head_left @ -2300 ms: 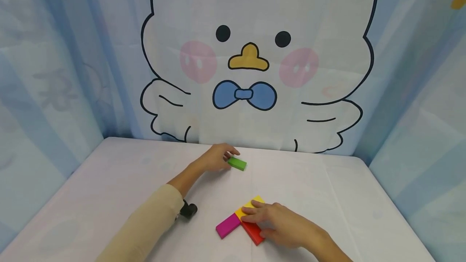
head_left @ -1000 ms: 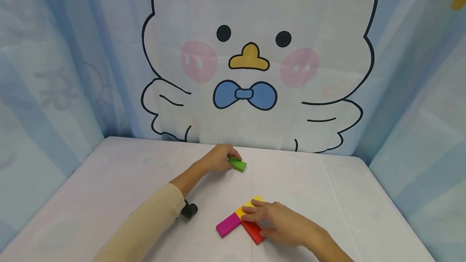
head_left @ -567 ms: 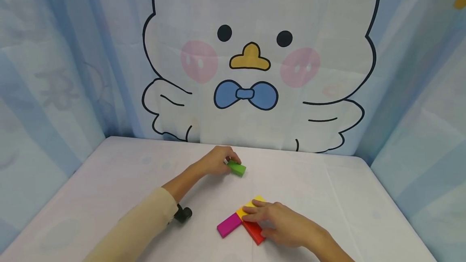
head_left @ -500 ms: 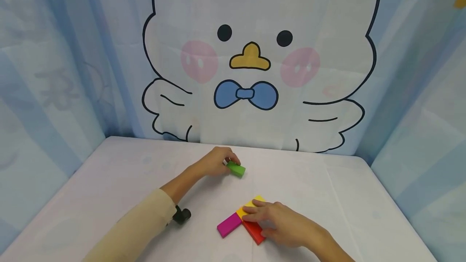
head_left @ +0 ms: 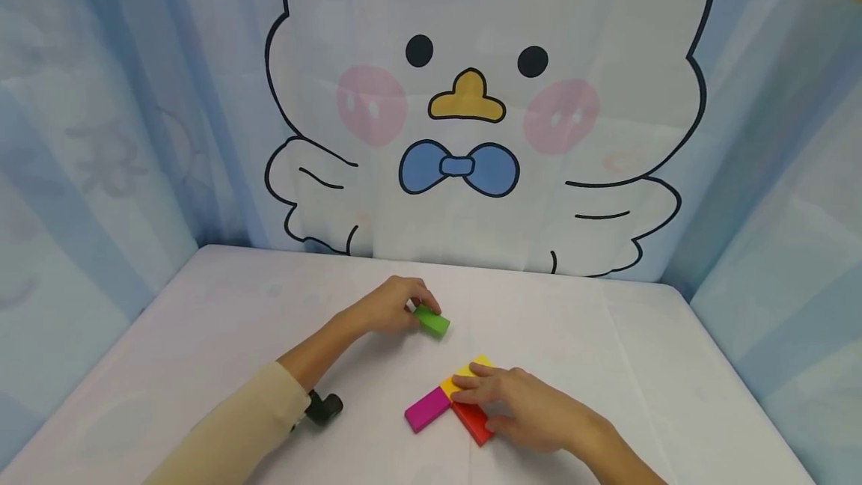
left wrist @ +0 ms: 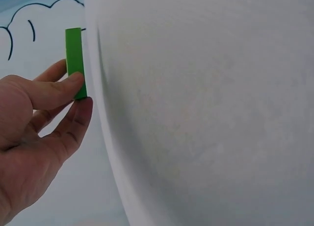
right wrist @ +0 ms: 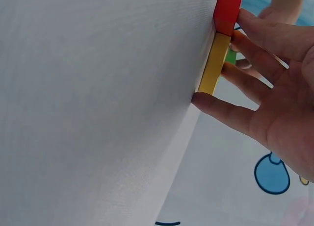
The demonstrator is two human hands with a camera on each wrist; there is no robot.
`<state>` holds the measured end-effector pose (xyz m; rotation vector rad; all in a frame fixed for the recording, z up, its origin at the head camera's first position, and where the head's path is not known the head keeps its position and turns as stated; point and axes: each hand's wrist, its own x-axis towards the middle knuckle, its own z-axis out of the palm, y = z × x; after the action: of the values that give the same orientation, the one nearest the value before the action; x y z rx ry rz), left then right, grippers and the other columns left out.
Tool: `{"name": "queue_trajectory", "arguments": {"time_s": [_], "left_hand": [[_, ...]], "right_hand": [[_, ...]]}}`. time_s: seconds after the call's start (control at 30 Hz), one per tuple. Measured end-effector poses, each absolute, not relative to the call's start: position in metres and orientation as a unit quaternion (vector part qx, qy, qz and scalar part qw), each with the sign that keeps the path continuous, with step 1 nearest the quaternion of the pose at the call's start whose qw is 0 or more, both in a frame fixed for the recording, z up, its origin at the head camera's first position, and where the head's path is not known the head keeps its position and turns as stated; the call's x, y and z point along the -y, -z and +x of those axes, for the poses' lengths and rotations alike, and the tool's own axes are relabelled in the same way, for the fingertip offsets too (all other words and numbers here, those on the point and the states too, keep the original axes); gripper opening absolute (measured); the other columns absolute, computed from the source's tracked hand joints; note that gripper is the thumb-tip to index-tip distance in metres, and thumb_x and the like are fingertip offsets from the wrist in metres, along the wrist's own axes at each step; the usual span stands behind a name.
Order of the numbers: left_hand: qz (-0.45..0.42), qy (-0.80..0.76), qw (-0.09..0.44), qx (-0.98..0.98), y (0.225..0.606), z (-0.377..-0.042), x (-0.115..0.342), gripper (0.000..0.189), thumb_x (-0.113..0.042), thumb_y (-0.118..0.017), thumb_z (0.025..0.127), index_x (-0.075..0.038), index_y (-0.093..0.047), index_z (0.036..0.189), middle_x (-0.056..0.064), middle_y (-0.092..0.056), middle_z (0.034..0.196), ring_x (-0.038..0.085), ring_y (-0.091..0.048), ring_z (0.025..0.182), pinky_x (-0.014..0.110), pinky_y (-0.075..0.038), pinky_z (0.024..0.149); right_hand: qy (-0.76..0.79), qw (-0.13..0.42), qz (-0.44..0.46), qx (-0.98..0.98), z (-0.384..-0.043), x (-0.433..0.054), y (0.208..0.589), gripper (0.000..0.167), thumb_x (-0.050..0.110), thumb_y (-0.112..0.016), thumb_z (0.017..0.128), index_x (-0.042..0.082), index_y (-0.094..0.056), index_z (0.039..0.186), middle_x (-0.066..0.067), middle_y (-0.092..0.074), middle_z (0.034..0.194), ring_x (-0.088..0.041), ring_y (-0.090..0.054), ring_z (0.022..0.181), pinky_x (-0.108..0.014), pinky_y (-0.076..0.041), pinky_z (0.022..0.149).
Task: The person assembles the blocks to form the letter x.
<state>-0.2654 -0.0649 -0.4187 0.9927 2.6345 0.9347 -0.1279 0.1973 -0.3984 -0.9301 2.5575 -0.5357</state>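
In the head view my left hand pinches a green rectangular block at the far middle of the table. The left wrist view shows the thumb on one side of that green block and fingertips on the other. Nearer, a yellow block, a red block and a magenta block lie flat with ends meeting. My right hand rests on the yellow and red blocks, fingers extended and spread, partly covering both. In the right wrist view its fingertips touch the yellow block, and its thumb the red one.
A pale cloth covers the table. Behind it hangs a curtain printed with a white cartoon bird, and more curtain closes in both sides. A black wrist camera sticks out below the left sleeve.
The left hand has closed its fingers on the green block and moved it slightly nearer and to the left. The right hand and the three nearer blocks stay put; the head view shifts a little.
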Motion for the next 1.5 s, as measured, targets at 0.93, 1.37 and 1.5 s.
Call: {"name": "queue_trajectory", "arguments": {"time_s": [0.93,1.37,1.5], "left_hand": [[0.370,-0.283,0.161,-0.870,0.413,-0.243,0.067,0.033,0.003,-0.076,0.090,-0.021,-0.081,0.111,-0.007,-0.070,0.113,0.013,-0.064,0.110,0.026,-0.057,0.093],[0.394,-0.267,0.177,-0.861,0.414,-0.237,0.063,0.033,0.005,-0.080,0.086,-0.020,-0.081,0.108,-0.008,-0.069,0.108,0.009,-0.063,0.103,0.020,-0.056,0.088],[0.394,-0.261,0.179,-0.863,0.416,-0.236,0.061,0.033,0.004,-0.080,0.086,-0.021,-0.082,0.107,-0.010,-0.068,0.106,0.006,-0.062,0.101,0.018,-0.055,0.088]], "right_hand": [[0.193,0.173,-0.337,-0.905,-0.132,-0.197,0.395,0.057,0.002,-0.071,0.093,0.031,-0.066,0.142,0.010,-0.057,0.153,-0.031,-0.040,0.153,-0.061,-0.038,0.118],[0.204,0.177,-0.329,-0.905,-0.129,-0.197,0.399,0.057,0.000,-0.068,0.093,0.030,-0.067,0.141,0.011,-0.057,0.152,-0.030,-0.039,0.154,-0.061,-0.037,0.119],[0.205,0.178,-0.330,-0.904,-0.129,-0.197,0.399,0.057,-0.001,-0.068,0.092,0.029,-0.067,0.141,0.011,-0.056,0.153,-0.030,-0.039,0.154,-0.061,-0.037,0.119]]}}
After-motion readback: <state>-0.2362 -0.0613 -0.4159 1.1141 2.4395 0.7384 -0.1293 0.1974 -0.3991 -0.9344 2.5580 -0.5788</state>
